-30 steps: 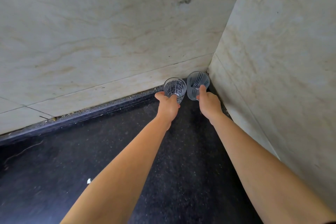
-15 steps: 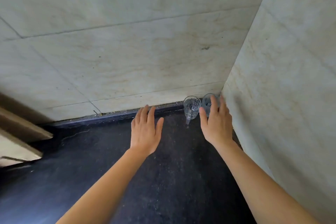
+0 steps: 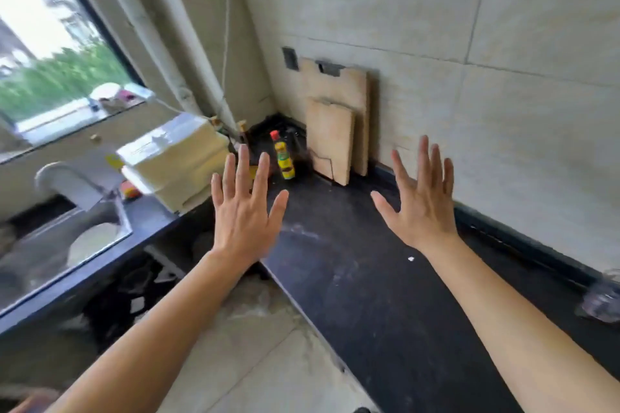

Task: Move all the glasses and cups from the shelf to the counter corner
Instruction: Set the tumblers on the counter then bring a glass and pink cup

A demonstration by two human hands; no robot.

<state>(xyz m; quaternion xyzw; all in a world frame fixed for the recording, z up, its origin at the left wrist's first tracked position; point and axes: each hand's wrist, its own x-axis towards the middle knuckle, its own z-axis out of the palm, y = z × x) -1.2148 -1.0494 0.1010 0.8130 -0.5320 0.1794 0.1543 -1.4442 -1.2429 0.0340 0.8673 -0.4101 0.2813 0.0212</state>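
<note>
- Hovering over the tabletop [image 3: 385,295], left hand [image 3: 243,211] and right hand [image 3: 421,208] hold nothing, fingers [image 3: 242,168] spread.
- Next shelf trip should grip each glass firmly, one per hand.

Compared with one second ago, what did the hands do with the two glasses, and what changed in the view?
Both hands let go: the left hand and the right hand are now empty, fingers spread above the black counter. The view swung left, toward the sink and window; something glassy, too blurred to name, sits at the right edge. Unchanged: both arms stay stretched out.
</note>
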